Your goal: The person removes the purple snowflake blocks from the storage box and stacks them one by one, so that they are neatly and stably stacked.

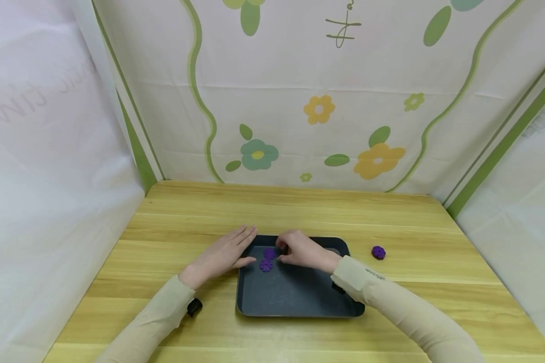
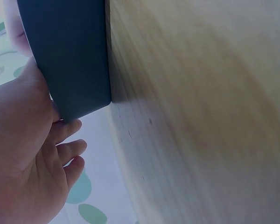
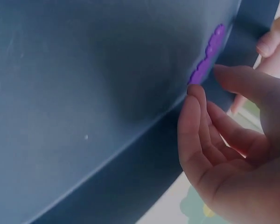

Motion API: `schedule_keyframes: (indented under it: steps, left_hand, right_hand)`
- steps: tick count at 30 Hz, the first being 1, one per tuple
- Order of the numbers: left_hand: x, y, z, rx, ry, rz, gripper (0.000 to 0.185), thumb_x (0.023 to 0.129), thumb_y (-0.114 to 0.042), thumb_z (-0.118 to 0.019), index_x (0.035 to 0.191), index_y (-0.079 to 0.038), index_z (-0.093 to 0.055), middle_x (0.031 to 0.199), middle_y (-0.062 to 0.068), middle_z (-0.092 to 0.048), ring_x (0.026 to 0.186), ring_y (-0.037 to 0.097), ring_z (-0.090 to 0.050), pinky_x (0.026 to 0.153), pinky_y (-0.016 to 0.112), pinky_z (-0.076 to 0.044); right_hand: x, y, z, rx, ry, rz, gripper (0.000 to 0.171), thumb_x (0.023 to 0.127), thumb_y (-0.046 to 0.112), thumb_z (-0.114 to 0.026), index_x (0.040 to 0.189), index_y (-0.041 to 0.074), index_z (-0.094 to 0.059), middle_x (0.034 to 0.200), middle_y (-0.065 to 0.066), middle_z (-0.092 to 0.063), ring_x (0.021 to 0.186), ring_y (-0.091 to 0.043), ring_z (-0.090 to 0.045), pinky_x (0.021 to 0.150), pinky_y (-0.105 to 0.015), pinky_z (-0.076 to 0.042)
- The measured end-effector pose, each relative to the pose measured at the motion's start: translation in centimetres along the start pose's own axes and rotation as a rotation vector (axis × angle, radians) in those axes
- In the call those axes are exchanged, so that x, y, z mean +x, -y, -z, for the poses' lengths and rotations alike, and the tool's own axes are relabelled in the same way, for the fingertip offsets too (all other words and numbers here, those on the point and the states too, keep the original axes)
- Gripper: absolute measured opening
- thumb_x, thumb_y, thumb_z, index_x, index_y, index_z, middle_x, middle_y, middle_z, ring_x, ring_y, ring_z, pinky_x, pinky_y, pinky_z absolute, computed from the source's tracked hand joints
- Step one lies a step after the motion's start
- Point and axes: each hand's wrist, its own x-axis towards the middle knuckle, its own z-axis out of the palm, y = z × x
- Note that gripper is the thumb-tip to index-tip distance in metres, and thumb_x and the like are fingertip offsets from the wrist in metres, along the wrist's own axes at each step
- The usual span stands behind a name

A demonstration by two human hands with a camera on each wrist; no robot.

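Observation:
In the head view two purple round pieces with scalloped rims, the far one (image 1: 270,253) and the near one (image 1: 266,265), lie touching or nearly so in a dark tray (image 1: 300,297). My left hand (image 1: 224,252) rests at the tray's far left corner, fingers straight and thumb over the rim. Just right of the pieces is my right hand (image 1: 304,250), fingers bent and thumb apart. The right wrist view has purple scalloped edging (image 3: 207,55) beside those fingertips (image 3: 191,105); no grip on it shows.
Another purple scalloped piece (image 1: 379,252) lies on the wooden table (image 1: 418,287), right of the tray. A greyish round thing (image 1: 333,250) in the tray's far right corner is partly hidden by my right wrist. Printed white cloth (image 1: 272,101) stands behind the table and at both sides.

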Motion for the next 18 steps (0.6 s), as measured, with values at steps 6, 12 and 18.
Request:
schedule_keyframes:
  steps: [6,12,18]
  left_hand:
    - [0.0,0.0,0.0,-0.009,0.003,0.002,0.072,0.099,-0.048,-0.055,0.152,-0.002,-0.039,0.155,0.016,-0.043,0.143,0.034,-0.043,0.116,0.046,-0.042]
    - [0.1,0.0,0.1,-0.019,0.009,0.005,0.072,0.099,-0.047,-0.055,0.152,-0.002,-0.039,0.155,0.017,-0.043,0.144,0.034,-0.042,0.116,0.046,-0.041]
    - [0.0,0.0,0.0,-0.017,0.006,0.002,0.072,0.099,-0.047,-0.055,0.152,-0.002,-0.039,0.155,0.017,-0.043,0.144,0.034,-0.042,0.116,0.046,-0.041]
  right_hand:
    - [0.3,0.2,-0.9,-0.064,-0.019,-0.002,0.028,0.084,0.013,-0.078,0.107,-0.001,-0.071,0.097,-0.013,-0.071,0.076,-0.017,-0.066,0.065,-0.021,-0.055]
    - [0.5,0.3,-1.7,-0.145,-0.057,0.014,0.027,0.083,0.015,-0.08,0.104,0.001,-0.072,0.092,-0.01,-0.068,0.074,-0.014,-0.062,0.063,-0.022,-0.054]
    - [0.8,0.7,-2.1,-0.209,-0.071,0.019,0.026,0.085,0.017,-0.079,0.104,0.001,-0.072,0.094,-0.01,-0.069,0.077,-0.016,-0.064,0.066,-0.025,-0.057]
